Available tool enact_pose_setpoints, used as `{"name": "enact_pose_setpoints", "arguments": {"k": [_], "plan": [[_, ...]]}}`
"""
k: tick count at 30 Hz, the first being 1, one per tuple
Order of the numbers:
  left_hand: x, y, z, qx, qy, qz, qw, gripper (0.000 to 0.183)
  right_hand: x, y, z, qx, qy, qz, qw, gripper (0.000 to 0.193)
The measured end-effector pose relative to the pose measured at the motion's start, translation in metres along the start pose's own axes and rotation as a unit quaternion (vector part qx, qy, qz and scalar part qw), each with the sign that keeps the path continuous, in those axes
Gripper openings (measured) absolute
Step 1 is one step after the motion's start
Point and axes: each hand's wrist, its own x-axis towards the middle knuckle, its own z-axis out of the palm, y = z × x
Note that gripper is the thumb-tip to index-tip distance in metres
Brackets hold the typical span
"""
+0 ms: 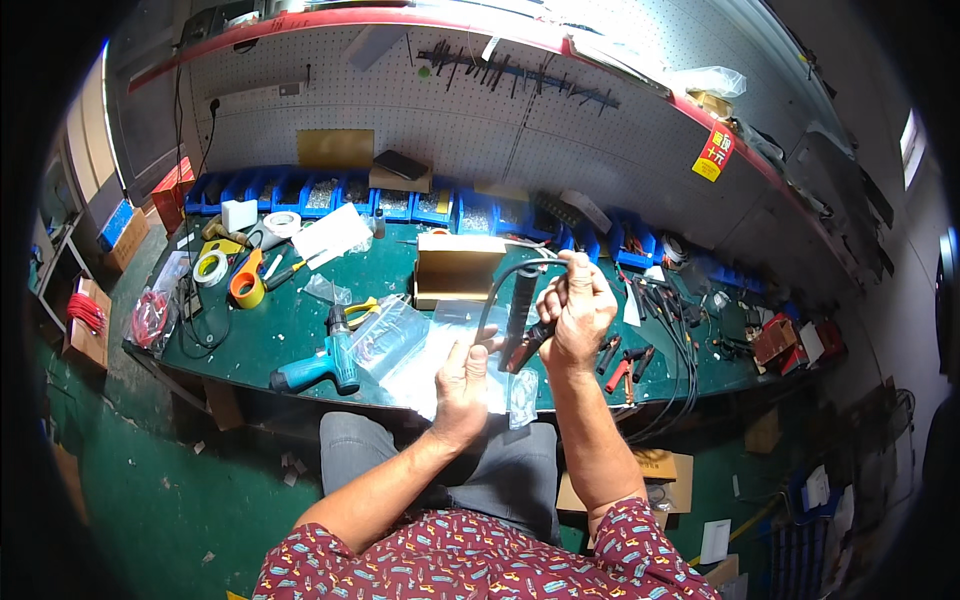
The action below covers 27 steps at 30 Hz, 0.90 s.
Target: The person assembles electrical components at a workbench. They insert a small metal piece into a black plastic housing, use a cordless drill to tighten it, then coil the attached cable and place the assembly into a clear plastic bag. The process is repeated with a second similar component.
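My right hand is closed around a black cable and a black clamp-like piece with a coppery end, held up over the table's front edge. From its fingers the cable arches left and down to my left hand. That hand sits lower, its fingers closed around the cable's lower part; the fingertips are partly hidden. Between the hands stands a dark, thick, straight tube-like piece; how it joins the cable is unclear. Clear plastic bags lie beneath and left of the hands.
An open cardboard box stands behind the hands. A teal cordless drill lies at the left front, near tape rolls. Red and black clamps and black cables lie right. Blue parts bins line the back.
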Motion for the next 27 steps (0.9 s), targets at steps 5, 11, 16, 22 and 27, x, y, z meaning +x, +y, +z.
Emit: {"name": "enact_pose_setpoints", "arguments": {"k": [5,11,16,22,27], "plan": [[-0.002,-0.006,0.001,-0.042,-0.02,-0.046,0.998,0.042,-0.005,0.005,0.007,0.092,0.102,-0.003,0.99,0.032],[-0.001,0.005,0.007,-0.131,0.013,-0.105,0.986,0.049,-0.012,0.005,0.006,0.176,0.167,-0.013,0.97,0.029],[0.016,0.005,-0.003,-0.138,-0.008,-0.045,0.989,0.05,-0.009,-0.004,-0.019,0.069,0.146,-0.069,0.984,0.02],[0.052,0.037,-0.053,0.041,-0.235,-0.025,0.971,0.036,0.012,-0.079,-0.01,-0.531,-0.375,-0.219,0.727,0.062],[0.072,0.048,-0.048,0.088,-0.266,0.0,0.96,0.03,0.02,-0.052,-0.01,-0.48,-0.511,0.111,0.705,0.063]]}}
